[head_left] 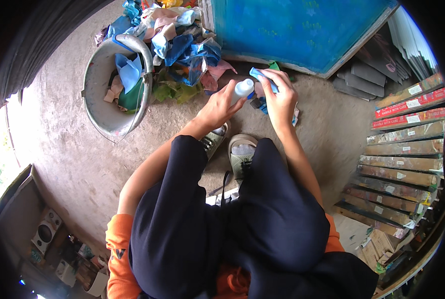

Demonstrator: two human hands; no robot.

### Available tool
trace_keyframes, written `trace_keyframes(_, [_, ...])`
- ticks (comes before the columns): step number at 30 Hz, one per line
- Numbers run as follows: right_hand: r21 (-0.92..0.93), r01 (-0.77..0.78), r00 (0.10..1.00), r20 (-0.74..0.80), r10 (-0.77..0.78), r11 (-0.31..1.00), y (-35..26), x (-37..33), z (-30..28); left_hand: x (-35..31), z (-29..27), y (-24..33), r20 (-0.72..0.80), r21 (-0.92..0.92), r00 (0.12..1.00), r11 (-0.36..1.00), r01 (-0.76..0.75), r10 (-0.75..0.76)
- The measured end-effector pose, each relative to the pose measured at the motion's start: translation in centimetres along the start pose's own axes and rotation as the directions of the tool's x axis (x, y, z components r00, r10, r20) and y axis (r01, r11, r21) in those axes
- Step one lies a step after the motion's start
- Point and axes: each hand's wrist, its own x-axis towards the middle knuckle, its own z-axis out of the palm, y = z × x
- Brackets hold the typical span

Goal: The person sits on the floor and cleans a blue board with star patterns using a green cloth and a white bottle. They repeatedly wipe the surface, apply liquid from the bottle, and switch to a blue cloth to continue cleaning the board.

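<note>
My left hand [216, 108] is closed around a small white plastic bottle [242, 91], its top tilted up and to the right. Just to the right of it, my right hand [282, 103] pinches a folded light-blue rag [257, 74] between thumb and fingers. The rag and the bottle are close together but apart. Both hands are in front of my bent knees, above the floor. Beyond them lies a heap of crumpled blue, pink, white and green scraps [180, 47].
A grey bucket [93, 97] with scraps inside stands at the left. A blue framed panel [292, 30] leans at the far side. Dark flat sheets [364, 79] and stacked flat cartons [404, 147] are at the right. Shoes [241, 157] stand on the concrete floor [73, 149].
</note>
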Motion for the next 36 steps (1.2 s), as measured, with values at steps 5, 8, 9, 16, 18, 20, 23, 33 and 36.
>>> trace_keyframes(5, [0.044, 0.011, 0.999, 0.038, -0.012, 0.999, -0.8, -0.7, 0.4, 0.3, -1.7, 2.1, 0.059, 0.052, 0.998, 0.999, 0.008, -0.011])
trace_keyframes(8, [0.079, -0.225, 0.969, 0.117, 0.215, 0.971, 0.3, -1.3, 0.7, 0.9, -3.2, 4.2, 0.168, 0.260, 0.960, 0.950, 0.175, -0.223])
trace_keyframes(9, [0.090, -0.330, 0.936, 0.162, 0.313, 0.940, 0.7, -1.6, 0.8, 0.9, -3.4, 4.4, 0.197, 0.347, 0.928, 0.908, 0.235, -0.316])
trace_keyframes(16, [0.305, -0.661, 0.750, 0.295, 0.592, 0.685, 2.1, -3.4, 3.3, 1.7, -4.7, 1.4, 0.475, 0.489, 0.878, 0.847, -0.207, -0.060])
trace_keyframes(18, [0.320, -0.558, 0.830, 0.201, 0.521, 0.765, 2.1, -3.1, 3.1, 1.5, -4.5, 2.1, 0.406, 0.376, 0.910, 0.923, -0.080, -0.086])
trace_keyframes(20, [0.274, -0.387, 0.922, 0.108, 0.372, 0.880, 1.8, -2.2, 2.3, 1.3, -3.9, 2.8, 0.263, 0.087, 0.926, 0.962, 0.257, -0.272])
trace_keyframes(23, [0.177, -0.128, 0.991, 0.061, 0.119, 0.976, 1.1, -1.6, 2.2, 0.7, -2.7, 1.5, 0.203, -0.052, 0.950, 0.966, 0.254, -0.239])
trace_keyframes(33, [0.652, -0.715, 0.634, 0.450, 0.629, 0.254, 2.4, -4.2, 3.1, 1.7, -5.2, 6.3, 0.147, 0.573, 0.940, 0.801, 0.173, -0.307])
trace_keyframes(36, [0.679, -0.720, 0.583, 0.484, 0.653, 0.140, 1.8, -4.8, 3.4, 1.4, -4.5, 6.3, 0.108, 0.624, 0.968, 0.774, 0.112, -0.227])
